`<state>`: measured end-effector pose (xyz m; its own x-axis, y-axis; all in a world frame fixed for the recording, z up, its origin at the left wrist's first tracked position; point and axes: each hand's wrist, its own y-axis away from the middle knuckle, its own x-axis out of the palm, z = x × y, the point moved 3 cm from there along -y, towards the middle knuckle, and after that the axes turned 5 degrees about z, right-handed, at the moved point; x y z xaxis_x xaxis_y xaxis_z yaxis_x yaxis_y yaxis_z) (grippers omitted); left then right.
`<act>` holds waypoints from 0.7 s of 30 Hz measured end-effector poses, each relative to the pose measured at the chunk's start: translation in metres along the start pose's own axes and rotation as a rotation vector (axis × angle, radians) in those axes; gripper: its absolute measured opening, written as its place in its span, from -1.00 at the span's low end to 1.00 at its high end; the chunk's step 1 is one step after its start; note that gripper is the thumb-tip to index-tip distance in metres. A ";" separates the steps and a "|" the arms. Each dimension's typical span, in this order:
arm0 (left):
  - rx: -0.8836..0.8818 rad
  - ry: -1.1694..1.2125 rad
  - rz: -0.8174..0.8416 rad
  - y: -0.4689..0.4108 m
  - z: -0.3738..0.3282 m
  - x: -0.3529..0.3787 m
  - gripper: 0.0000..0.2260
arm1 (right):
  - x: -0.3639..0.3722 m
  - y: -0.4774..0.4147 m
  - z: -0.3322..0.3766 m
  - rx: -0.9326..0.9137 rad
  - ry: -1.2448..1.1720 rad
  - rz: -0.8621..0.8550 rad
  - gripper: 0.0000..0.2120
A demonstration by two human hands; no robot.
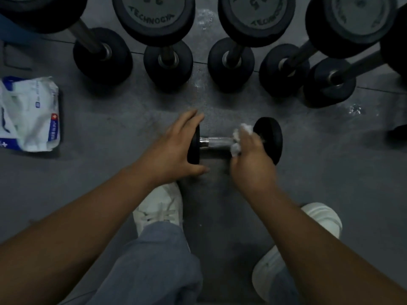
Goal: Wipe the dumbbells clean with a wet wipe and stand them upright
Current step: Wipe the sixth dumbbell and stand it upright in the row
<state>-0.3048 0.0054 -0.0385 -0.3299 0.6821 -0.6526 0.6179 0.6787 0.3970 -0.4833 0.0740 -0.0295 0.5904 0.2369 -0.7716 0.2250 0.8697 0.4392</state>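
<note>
A small black dumbbell (269,139) lies on its side on the grey floor, its metal handle (217,142) running left to right. My left hand (174,148) rests over its left plate, fingers spread and fairly straight. Wrapped round the right end of the handle, my right hand (251,155) grips a crumpled white wet wipe (236,139) against the bar. Behind it, several large black dumbbells (167,60) stand upright in a row.
A white and blue wet wipe pack (28,113) lies on the floor at the left. My two white shoes (160,208) are just below the dumbbell. A dark object (398,135) sits at the right edge. Wet patches shine on the floor (354,110).
</note>
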 end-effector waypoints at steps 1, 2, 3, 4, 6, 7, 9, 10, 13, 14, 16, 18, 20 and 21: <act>0.012 0.006 0.005 0.008 -0.001 0.004 0.05 | 0.000 0.006 -0.006 0.063 -0.060 -0.031 -0.42; 0.029 0.015 0.005 0.017 -0.004 0.008 0.03 | 0.004 0.016 -0.003 0.077 -0.080 -0.012 -0.39; 0.049 0.029 0.003 0.025 -0.007 0.012 0.00 | 0.012 0.028 0.007 0.028 -0.069 0.060 -0.34; 0.062 0.048 0.004 0.032 -0.008 0.015 -0.04 | 0.022 0.041 0.020 -0.059 -0.014 0.162 -0.30; 0.066 0.074 0.017 0.042 -0.007 0.022 -0.08 | 0.033 0.056 0.027 -0.173 0.092 0.256 -0.31; 0.069 0.080 0.025 0.046 -0.006 0.025 -0.08 | 0.030 0.055 0.018 -0.115 0.088 0.216 -0.34; 0.070 0.081 0.030 0.055 -0.005 0.031 -0.07 | 0.023 0.056 -0.002 0.077 0.009 0.120 -0.35; 0.072 0.070 0.030 0.058 -0.005 0.033 -0.06 | 0.023 0.062 -0.002 0.091 -0.001 0.103 -0.32; 0.098 0.044 0.049 0.067 -0.006 0.044 -0.04 | 0.036 0.086 0.017 -0.058 0.068 0.236 -0.31; 0.115 0.046 0.052 0.070 -0.006 0.048 -0.04 | 0.037 0.089 0.016 -0.088 0.102 0.263 -0.32; 0.133 0.048 0.061 0.078 -0.007 0.052 -0.03 | 0.028 0.086 -0.005 0.018 0.101 0.195 -0.40; 0.127 0.040 0.066 0.085 -0.007 0.055 -0.04 | 0.022 0.089 -0.019 0.137 0.080 0.105 -0.50; 0.163 -0.007 0.060 0.090 -0.012 0.059 -0.09 | 0.031 0.098 -0.008 0.045 0.070 0.161 -0.55; 0.191 -0.034 0.054 0.091 -0.014 0.062 -0.13 | 0.038 0.104 -0.003 -0.034 0.068 0.213 -0.57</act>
<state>-0.2793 0.1134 -0.0337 -0.2706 0.7041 -0.6565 0.7589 0.5756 0.3045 -0.4402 0.1744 -0.0147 0.5682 0.4440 -0.6929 0.0744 0.8108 0.5806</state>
